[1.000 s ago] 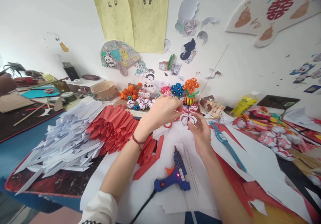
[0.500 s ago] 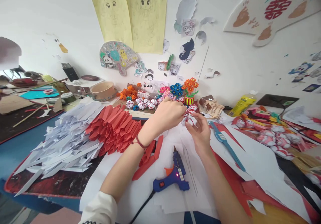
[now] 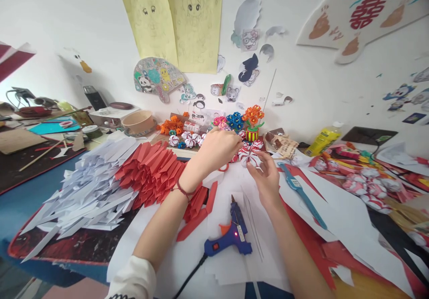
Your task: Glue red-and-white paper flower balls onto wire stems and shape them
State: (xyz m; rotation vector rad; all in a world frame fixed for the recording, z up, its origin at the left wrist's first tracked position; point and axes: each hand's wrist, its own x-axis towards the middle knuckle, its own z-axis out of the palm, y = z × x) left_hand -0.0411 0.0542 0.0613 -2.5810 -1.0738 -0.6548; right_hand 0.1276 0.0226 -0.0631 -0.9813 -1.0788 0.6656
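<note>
Left hand (image 3: 221,146) curled, contents hidden; right hand (image 3: 268,176) loosely pinches striped paper ball (image 3: 249,155), likely light, crushable, best held by edges.

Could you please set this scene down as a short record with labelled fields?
Right hand: thumb and fingers at the edge of a red-and-white paper ball
Left hand: fingers curled beside the ball; its grip is hidden
Tool: blue glue gun, lying on white paper, red light lit
Left pile: white folded strips, with red folded strips beside them
Behind the hands: orange flowers in a striped pot
Right side: blue watch, yellow bottle
</note>
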